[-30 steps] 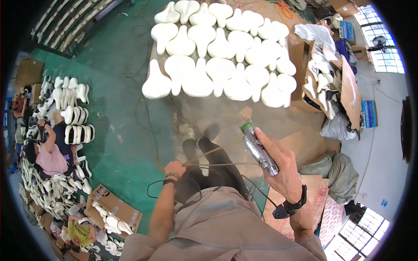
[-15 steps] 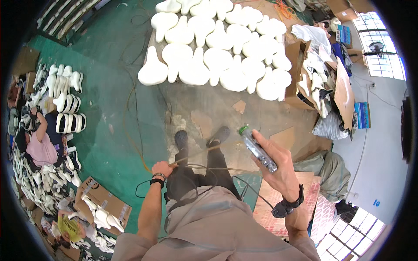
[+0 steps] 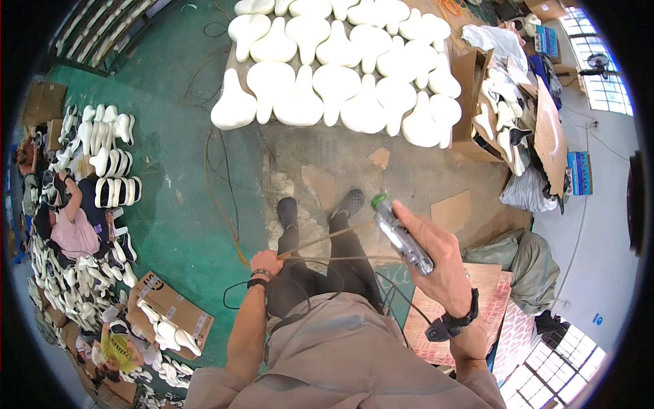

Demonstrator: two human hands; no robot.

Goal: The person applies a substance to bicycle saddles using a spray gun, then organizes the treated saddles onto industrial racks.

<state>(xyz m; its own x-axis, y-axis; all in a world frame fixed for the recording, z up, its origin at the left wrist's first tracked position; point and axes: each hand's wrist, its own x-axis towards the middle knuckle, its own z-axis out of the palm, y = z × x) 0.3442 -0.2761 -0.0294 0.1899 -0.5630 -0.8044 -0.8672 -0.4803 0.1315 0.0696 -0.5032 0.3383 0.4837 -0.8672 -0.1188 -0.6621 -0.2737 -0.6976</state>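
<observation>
My right hand (image 3: 436, 249) is wrapped round a grey, shiny tube-shaped tool (image 3: 403, 238) with a green end, held out at waist height. The tool's exact kind does not show. In front of my legs, my left hand (image 3: 266, 264) is closed on a thin yellowish-brown hose (image 3: 328, 238). Lengths of it stretch from this hand toward the right hand; where they join the tool is hidden. Beyond my feet, white bicycle saddles (image 3: 234, 105) lie packed in rows on a low surface, with neither hand touching them.
An open cardboard box (image 3: 470, 136) with saddle pieces stands right of the rows. A dark cable (image 3: 235, 198) trails over the green floor. At left, a person in pink (image 3: 75, 235) sits among heaped saddles; another in yellow (image 3: 117, 351) is near a flattened carton (image 3: 177, 310).
The rows of saddles sit slightly higher in the picture and my feet show a little differently, as the view shifts. Both hands keep their hold on the hose and the tool.
</observation>
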